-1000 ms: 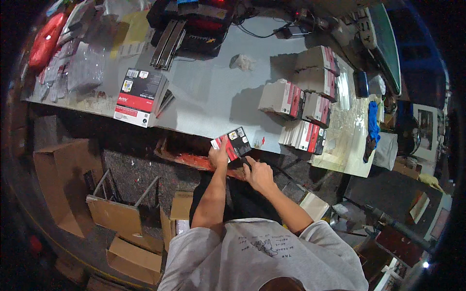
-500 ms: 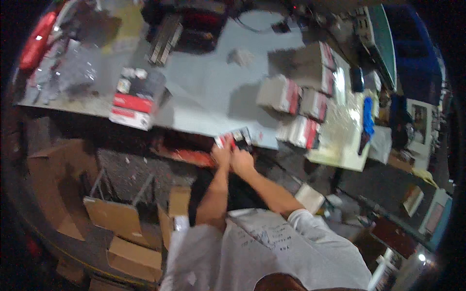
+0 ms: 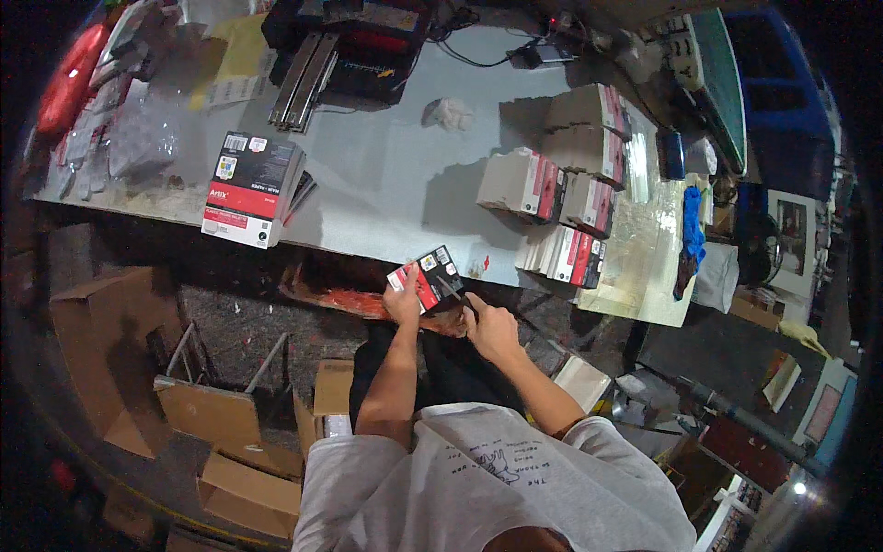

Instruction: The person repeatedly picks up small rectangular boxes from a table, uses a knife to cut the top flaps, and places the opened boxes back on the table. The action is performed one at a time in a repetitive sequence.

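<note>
In my left hand (image 3: 403, 302) is a flat black, red and white printed pack (image 3: 432, 293), held by its left side over the table's front edge. My right hand (image 3: 494, 328) is closed around a dark-handled knife (image 3: 470, 300); its thin grey blade points up and left over the pack's black part. Whether the blade touches the pack cannot be made out. Farther left, a stack of packs with the same colours (image 3: 241, 189) lies on the grey table (image 3: 377, 175). To the right stand several bundles of similar packs (image 3: 563, 253), edges outward.
A crumpled white wad (image 3: 451, 114) lies at mid-table, with a metal rail (image 3: 306, 81) and a black machine (image 3: 372, 69) behind. Clear plastic bags (image 3: 143, 138) cover the far left. Below the table are an open drawer (image 3: 345, 299) and cardboard boxes (image 3: 110, 350). Blue plastic (image 3: 693, 235) hangs at right.
My hands have moved apart, the right one shifting right and slightly down. The pack now shows more of its face, and the knife is seen clearly over it.
</note>
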`<action>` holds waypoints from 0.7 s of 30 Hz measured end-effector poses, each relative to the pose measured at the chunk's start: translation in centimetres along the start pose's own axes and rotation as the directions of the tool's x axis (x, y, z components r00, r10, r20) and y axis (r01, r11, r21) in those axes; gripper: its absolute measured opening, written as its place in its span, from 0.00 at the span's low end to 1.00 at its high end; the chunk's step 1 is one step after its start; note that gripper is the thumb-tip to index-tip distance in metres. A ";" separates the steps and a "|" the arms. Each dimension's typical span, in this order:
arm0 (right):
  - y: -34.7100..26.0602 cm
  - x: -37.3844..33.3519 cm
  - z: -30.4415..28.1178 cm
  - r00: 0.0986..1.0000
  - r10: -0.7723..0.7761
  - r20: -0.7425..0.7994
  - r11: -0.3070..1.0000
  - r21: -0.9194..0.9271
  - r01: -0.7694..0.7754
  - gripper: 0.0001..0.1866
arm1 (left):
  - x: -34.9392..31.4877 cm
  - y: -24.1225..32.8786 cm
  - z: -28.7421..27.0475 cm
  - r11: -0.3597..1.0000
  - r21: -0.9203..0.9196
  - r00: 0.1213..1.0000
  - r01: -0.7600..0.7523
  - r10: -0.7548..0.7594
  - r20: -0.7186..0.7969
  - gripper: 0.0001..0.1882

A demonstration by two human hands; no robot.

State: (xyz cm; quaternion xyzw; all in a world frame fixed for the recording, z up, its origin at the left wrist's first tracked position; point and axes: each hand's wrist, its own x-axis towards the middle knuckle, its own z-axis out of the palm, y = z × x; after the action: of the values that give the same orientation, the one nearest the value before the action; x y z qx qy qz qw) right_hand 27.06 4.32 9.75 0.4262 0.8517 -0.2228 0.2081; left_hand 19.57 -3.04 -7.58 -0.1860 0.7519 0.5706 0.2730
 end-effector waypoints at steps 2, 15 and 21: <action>0.0 0.2 0.8 1.000 -0.006 -0.008 1.000 0.022 0.007 0.17 | 0.0 0.3 -0.2 0.997 0.062 0.999 0.034 -0.033 -0.017 0.21; -2.4 2.0 2.0 1.000 -0.019 -0.024 0.995 -0.101 0.016 0.10 | -0.9 -0.1 0.5 0.999 0.027 0.997 0.023 -0.021 -0.076 0.22; -1.1 1.9 1.0 0.999 -0.036 -0.038 0.999 0.018 0.036 0.11 | -1.6 0.4 0.6 0.999 0.023 0.998 0.048 -0.047 -0.046 0.23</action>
State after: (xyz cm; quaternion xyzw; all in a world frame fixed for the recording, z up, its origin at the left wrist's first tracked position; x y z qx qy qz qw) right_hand 25.31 4.38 8.17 0.4168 0.8610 -0.2263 0.1838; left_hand 20.73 -2.43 -6.42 -0.2135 0.7599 0.5506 0.2717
